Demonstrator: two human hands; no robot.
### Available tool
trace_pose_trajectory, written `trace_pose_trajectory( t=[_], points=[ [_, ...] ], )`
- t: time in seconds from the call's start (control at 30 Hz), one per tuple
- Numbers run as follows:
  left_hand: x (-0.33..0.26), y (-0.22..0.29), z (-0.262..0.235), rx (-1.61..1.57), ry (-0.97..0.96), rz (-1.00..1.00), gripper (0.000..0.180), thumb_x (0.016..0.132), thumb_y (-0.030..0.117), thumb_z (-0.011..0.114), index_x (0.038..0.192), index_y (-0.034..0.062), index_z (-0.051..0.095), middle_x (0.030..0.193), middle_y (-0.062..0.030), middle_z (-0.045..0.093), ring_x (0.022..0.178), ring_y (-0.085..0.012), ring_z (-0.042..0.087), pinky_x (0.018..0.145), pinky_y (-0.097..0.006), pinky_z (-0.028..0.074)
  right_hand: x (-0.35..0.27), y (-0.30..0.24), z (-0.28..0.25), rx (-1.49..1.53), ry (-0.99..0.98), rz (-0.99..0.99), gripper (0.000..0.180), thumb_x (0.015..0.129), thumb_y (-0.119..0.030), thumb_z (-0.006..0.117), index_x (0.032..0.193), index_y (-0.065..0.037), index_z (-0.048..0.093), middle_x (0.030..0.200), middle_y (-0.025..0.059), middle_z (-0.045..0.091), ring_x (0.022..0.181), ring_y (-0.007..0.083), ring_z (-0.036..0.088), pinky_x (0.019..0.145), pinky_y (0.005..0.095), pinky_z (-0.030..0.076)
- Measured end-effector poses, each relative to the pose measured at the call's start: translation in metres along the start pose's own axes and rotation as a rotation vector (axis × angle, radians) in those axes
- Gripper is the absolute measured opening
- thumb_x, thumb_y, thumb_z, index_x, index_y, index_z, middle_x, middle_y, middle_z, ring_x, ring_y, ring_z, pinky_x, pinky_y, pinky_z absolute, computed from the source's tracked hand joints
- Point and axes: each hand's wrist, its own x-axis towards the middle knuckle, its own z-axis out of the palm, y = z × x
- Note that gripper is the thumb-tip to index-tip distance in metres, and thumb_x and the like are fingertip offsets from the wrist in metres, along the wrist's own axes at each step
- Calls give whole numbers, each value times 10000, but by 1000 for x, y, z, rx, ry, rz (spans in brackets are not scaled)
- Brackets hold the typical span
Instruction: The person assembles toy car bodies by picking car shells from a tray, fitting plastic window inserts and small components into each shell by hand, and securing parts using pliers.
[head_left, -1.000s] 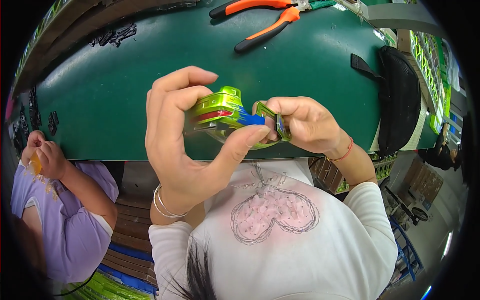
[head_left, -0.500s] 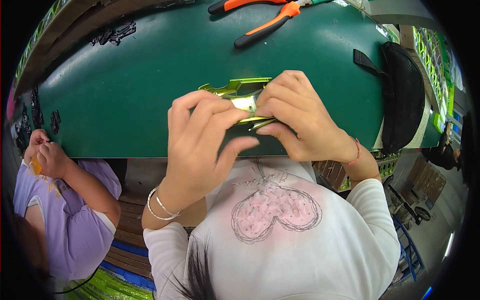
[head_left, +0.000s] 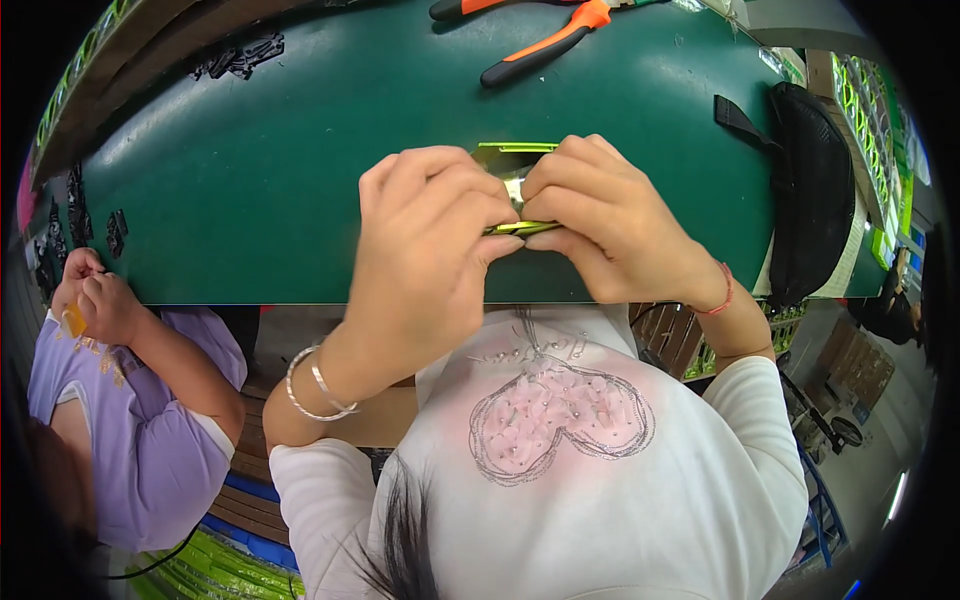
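Between my two hands is a shiny lime-green part (head_left: 516, 147) with a frame-like shape, held just above the green table near its front edge. My left hand (head_left: 425, 235) grips its left end, thumb and fingers pinched at the near edge. On the other end my right hand (head_left: 605, 220) is closed, its thumb beneath the near edge and its fingers over the top. A thin yellow-green strip (head_left: 525, 229) shows between both sets of fingertips along the near side. My fingers cover most of the part.
Pliers with orange and black handles (head_left: 548, 52) lie at the table's far side. Small black pieces (head_left: 240, 58) are heaped far left, more at the left edge. A black pouch (head_left: 815, 195) lies at the right. A co-worker in purple (head_left: 150, 430) sits at my left, holding something small.
My left hand has shifted right and its thumb, earlier stretched apart, now presses on the part's near edge. The lime-green part is more covered by my fingers.
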Motion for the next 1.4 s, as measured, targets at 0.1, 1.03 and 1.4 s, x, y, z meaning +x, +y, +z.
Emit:
trace_pose_trajectory(
  t=[0.1,1.03,1.4],
  points=[
    [4,11,-22,-501,-166,-389,233,893,-1,727,1122,13,690,982,-36,707,945,-136,646,857,-290,481,-1,-4,-16,466,-125,259,171,883,-119,746,989,-12,663,942,96,632,854,242,584,732,358,441],
    [-1,18,-33,-973,-33,-515,174,1022,40,603,1159,-60,643,1065,-69,689,985,-91,629,877,-251,511,0,-25,-13,-151,8,4,343,824,-190,820,1100,-26,698,823,76,731,541,184,641,484,295,520],
    [3,-12,-27,-1034,96,-496,202,1041,109,594,1071,-44,723,999,-50,714,889,-71,608,804,-229,503,-4,-29,6,222,229,323,353,975,-34,636,1316,26,569,1099,156,764,852,121,724,725,251,586]
  ],
)
